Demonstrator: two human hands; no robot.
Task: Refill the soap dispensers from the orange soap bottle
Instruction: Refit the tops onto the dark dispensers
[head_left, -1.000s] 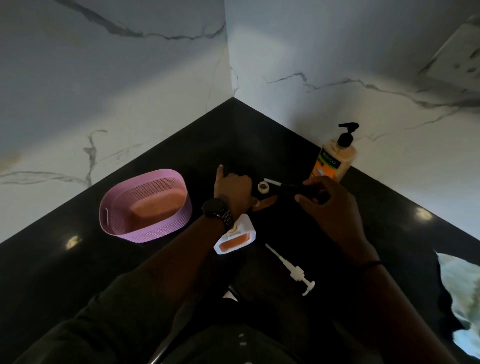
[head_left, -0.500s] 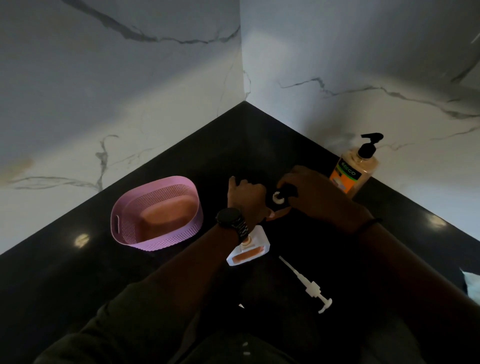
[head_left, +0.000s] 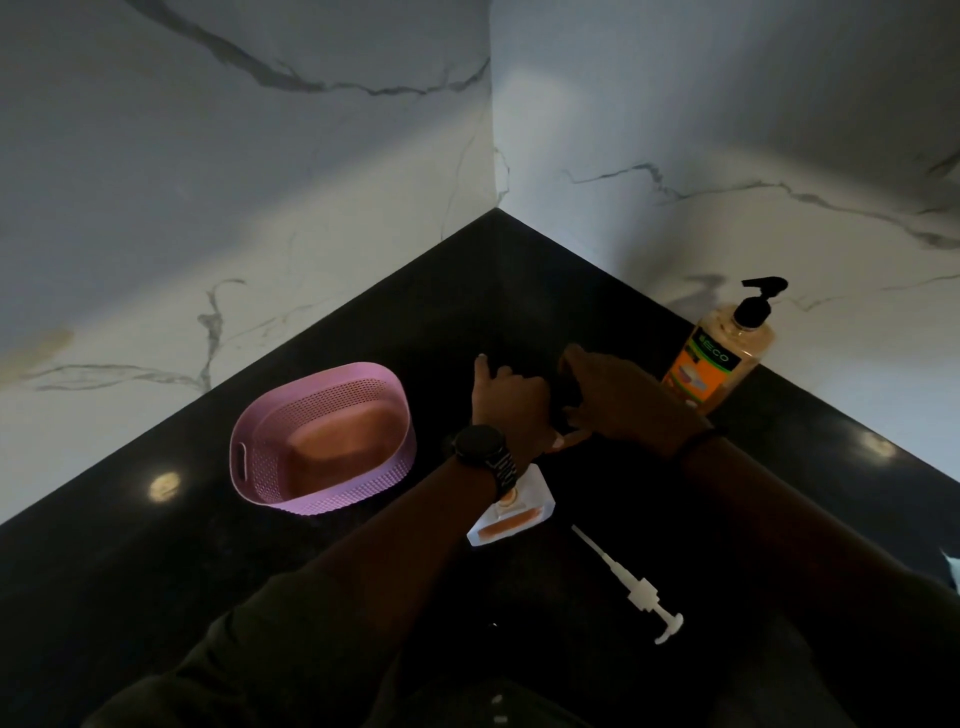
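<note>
The orange soap bottle (head_left: 719, 353) with a black pump stands against the right wall. My left hand (head_left: 506, 400) grips a dark dispenser (head_left: 571, 439), mostly hidden between my hands. My right hand (head_left: 621, 397) is closed over the black pump head on top of that dispenser. A white dispenser (head_left: 514, 517) with orange soap inside stands under my left wrist, its neck open. Its white pump (head_left: 631, 592) lies on the counter to the right of it.
A pink perforated basket (head_left: 249, 457) sits on the black counter (head_left: 130, 597) to the left of my hands. Marble walls meet in a corner behind. A pale object shows at the far right edge.
My right hand has brought the black pump with its tube from the right onto the dark dispenser and now covers its top. The camera view has shifted left.
</note>
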